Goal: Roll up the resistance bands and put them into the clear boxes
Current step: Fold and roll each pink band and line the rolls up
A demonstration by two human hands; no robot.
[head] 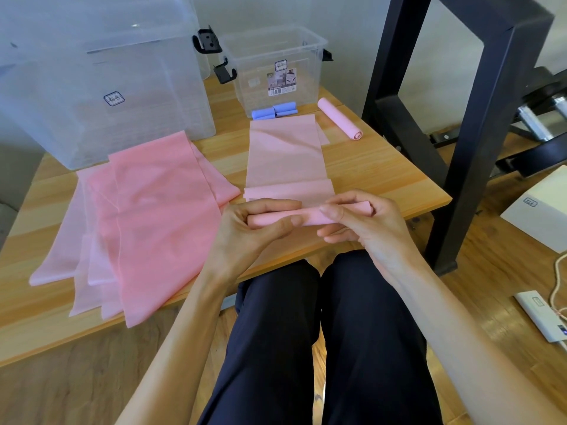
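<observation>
Two bare arms, no sleeves showing. No rings, no watch on the left hand (245, 231) or the right hand (365, 228). Short, plain nails. Long dark blue trousers (322, 348) on both legs, smooth cloth with soft folds near the knees.

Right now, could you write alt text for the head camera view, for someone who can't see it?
Two hands, left hand and right hand, roll a pale pink resistance band at the near edge of a wooden table. Beside it lie unrolled pink bands, a finished pink roll, blue rolls and two clear boxes, one large and one small.
</observation>
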